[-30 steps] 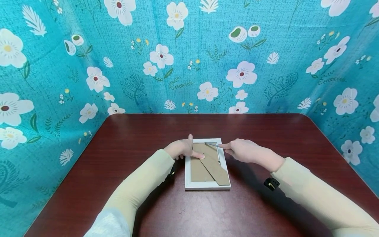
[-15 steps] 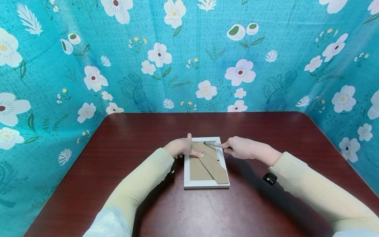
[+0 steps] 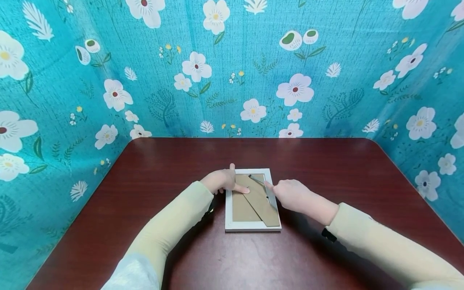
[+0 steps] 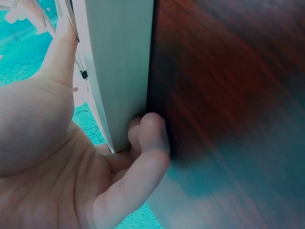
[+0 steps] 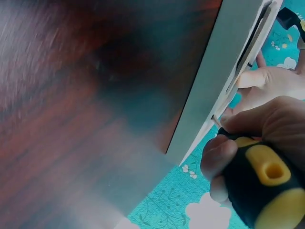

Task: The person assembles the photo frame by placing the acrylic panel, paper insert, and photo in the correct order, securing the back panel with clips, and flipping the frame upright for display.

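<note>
A white picture frame (image 3: 229, 213) lies face down on the table, its brown backing board (image 3: 242, 211) and slanted easel stand (image 3: 260, 201) facing up. My left hand (image 3: 224, 181) grips its left edge. The thumb (image 4: 61, 52) lies over the back, while the other fingers bend against the frame's outer side. In my right hand (image 3: 293, 195) is a screwdriver (image 5: 248, 181) with a black and yellow handle. Its thin shaft (image 3: 258, 180) slants across the frame's upper right corner, tip at the backing's top edge. A small dark tab (image 3: 267, 197) shows on the right inner edge.
The dark red-brown wooden table (image 3: 174, 161) reaches back to a blue flowered curtain (image 3: 232, 80), which also hangs along both sides. Black wrist cameras are strapped under both sleeves, the right one (image 3: 329, 234) showing more fully.
My right hand has come down toward me along the frame's right side, so the screwdriver shaft slants more steeply. Its tip stays near the backing's top edge. The left hand keeps its hold.
</note>
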`<control>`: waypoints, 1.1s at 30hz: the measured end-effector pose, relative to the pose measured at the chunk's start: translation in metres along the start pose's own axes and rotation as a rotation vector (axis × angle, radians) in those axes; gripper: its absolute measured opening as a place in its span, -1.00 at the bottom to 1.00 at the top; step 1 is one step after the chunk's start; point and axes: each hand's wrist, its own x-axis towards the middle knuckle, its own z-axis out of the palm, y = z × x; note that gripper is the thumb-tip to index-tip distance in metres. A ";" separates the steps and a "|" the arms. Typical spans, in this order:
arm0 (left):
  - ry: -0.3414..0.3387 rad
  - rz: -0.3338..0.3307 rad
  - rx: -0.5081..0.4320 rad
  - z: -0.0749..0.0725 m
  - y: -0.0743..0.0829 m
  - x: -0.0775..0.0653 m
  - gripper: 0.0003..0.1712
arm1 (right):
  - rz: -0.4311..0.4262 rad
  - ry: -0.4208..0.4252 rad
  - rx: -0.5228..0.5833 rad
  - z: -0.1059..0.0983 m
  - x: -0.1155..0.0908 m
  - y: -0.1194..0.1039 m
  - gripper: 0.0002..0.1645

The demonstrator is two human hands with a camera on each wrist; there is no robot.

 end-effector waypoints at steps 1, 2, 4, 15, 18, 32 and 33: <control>-0.001 -0.003 -0.002 0.000 0.000 0.000 0.47 | 0.000 0.004 -0.007 0.001 -0.001 -0.001 -0.40; -0.007 -0.004 -0.002 0.000 0.000 -0.001 0.47 | 0.002 0.007 -0.004 0.002 -0.001 -0.002 -0.39; -0.019 -0.005 -0.004 0.000 0.000 -0.001 0.47 | -0.005 0.030 0.011 0.004 -0.003 -0.002 -0.40; -0.009 -0.005 0.000 0.000 0.000 0.001 0.46 | -0.026 0.127 0.112 0.015 -0.012 0.002 -0.42; -0.010 -0.008 0.000 0.000 -0.001 0.001 0.47 | -0.017 0.134 0.107 0.014 -0.010 0.005 -0.46; -0.048 0.039 -0.041 -0.003 -0.007 0.002 0.50 | 0.058 0.237 0.174 0.006 -0.018 0.026 -0.42; -0.056 0.050 -0.041 -0.003 -0.008 0.002 0.50 | 0.068 0.237 0.183 0.006 -0.019 0.028 -0.41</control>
